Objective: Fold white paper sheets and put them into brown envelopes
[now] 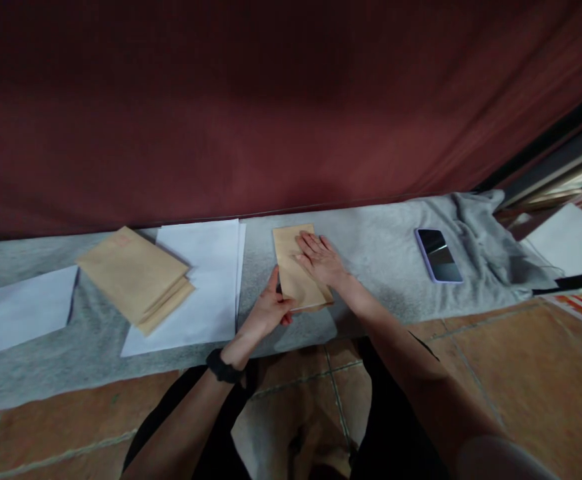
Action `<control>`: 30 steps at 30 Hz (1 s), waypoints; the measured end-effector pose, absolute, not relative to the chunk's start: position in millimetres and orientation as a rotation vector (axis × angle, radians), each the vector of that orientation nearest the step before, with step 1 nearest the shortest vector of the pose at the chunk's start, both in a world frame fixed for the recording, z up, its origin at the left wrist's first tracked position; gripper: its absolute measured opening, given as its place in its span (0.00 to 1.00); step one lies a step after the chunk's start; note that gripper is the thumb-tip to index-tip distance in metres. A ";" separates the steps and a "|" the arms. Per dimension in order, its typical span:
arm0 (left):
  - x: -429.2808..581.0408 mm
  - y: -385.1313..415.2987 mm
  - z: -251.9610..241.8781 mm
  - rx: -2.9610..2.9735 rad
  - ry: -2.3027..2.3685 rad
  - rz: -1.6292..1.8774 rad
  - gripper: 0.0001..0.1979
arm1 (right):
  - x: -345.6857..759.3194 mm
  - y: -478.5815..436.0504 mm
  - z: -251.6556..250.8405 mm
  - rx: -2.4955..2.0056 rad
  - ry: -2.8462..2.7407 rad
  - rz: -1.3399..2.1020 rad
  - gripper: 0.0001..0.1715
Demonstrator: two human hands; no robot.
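Observation:
A brown paper envelope (298, 273) lies on the grey cloth in front of me. My left hand (271, 305) grips its lower left corner, with the thumb stretched up along the left edge and the other fingers partly hidden beneath. Flat on the envelope's upper right part rests my right hand (321, 260), its fingers extended. To the left, a stack of brown envelopes (133, 273) overlaps several sheets of white paper (211, 280).
Grey cloth (381, 267) covers the long narrow surface, against a dark red hanging (291, 133). A phone (438, 255) lies at right. More white paper (21, 310) sits far left. Tiled floor (511, 360) runs along the near edge.

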State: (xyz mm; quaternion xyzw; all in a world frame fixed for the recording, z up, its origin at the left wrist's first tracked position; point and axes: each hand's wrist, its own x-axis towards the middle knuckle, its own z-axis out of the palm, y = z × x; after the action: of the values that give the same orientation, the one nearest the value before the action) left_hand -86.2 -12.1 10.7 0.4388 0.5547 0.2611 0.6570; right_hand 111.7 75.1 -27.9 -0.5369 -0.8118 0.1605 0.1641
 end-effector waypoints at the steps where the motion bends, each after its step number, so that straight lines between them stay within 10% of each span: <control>1: -86.7 -12.4 11.4 0.997 1.252 0.595 0.63 | 110.6 79.1 -28.3 -1.542 -2.295 0.450 0.35; 30: -102.9 -3.8 7.4 1.011 1.226 0.568 0.63 | 108.8 9.2 -29.3 -1.052 -2.624 0.502 0.35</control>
State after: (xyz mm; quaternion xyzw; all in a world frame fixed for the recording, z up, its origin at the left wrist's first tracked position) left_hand -102.9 -3.8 7.4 0.4476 0.5427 0.2516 0.6648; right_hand 108.8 9.2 -29.3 -0.3630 -0.9056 0.1731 0.1347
